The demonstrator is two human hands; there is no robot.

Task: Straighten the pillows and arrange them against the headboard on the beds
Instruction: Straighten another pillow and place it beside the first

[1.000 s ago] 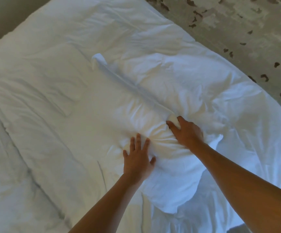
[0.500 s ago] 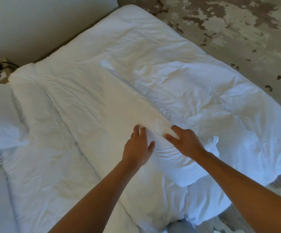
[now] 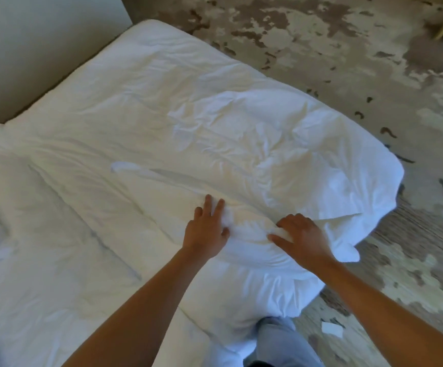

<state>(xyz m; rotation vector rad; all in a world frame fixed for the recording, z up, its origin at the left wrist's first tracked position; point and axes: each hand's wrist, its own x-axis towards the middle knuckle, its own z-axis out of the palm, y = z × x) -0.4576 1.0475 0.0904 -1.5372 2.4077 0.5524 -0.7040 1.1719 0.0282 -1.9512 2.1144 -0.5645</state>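
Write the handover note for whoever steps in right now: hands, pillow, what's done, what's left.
Left hand: flat on the pillow, fingers straight, pressing.
Right hand: fingers curled, pinching a fold of the pillow's cloth.
Pillow: lying crumpled on the duvet at the bed's near edge, partly overhanging toward the floor.
Done: both hands are on the pillow.
Left: straighten it and set it against the headboard, which is not in view.

White pillow (image 3: 241, 242) on white duvet (image 3: 135, 123); mottled beige-and-brown carpet (image 3: 321, 35); plain cream wall (image 3: 29, 49); pale blue trouser leg (image 3: 281, 340).
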